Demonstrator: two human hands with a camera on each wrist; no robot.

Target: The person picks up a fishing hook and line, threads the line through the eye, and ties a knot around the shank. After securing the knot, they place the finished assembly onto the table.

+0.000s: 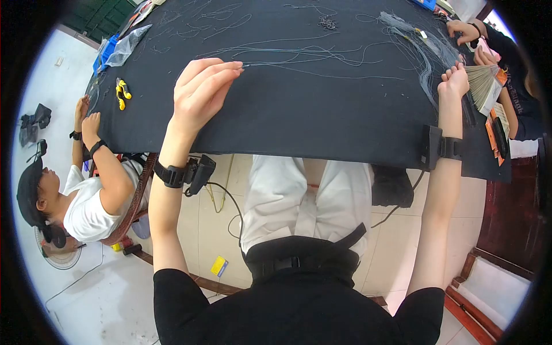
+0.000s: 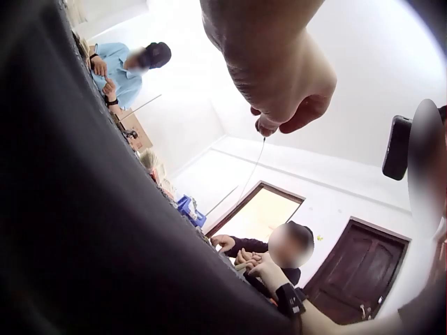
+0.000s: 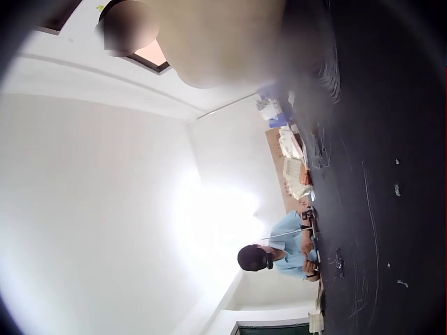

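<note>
In the head view, the left hand (image 1: 202, 92) pinches the end of thin grey-blue lines (image 1: 299, 57) between thumb and fingertips, raised over the black table. The lines trail rightward from it. At the table's right side, the right hand (image 1: 453, 81) has curled fingers at the edge of a tangled bundle of lines (image 1: 425, 49); what exactly it pinches is too small to tell. In the left wrist view, a thin line (image 2: 255, 164) hangs from the left hand (image 2: 286, 91). The right hand's fingers are blurred in the right wrist view.
Yellow-handled pliers (image 1: 122, 94) lie at the left of the black table (image 1: 299, 126). A small dark cluster (image 1: 327, 23) and loose lines lie toward the back. A fan of cards (image 1: 485, 86) is beside the right hand. Other people work at both sides.
</note>
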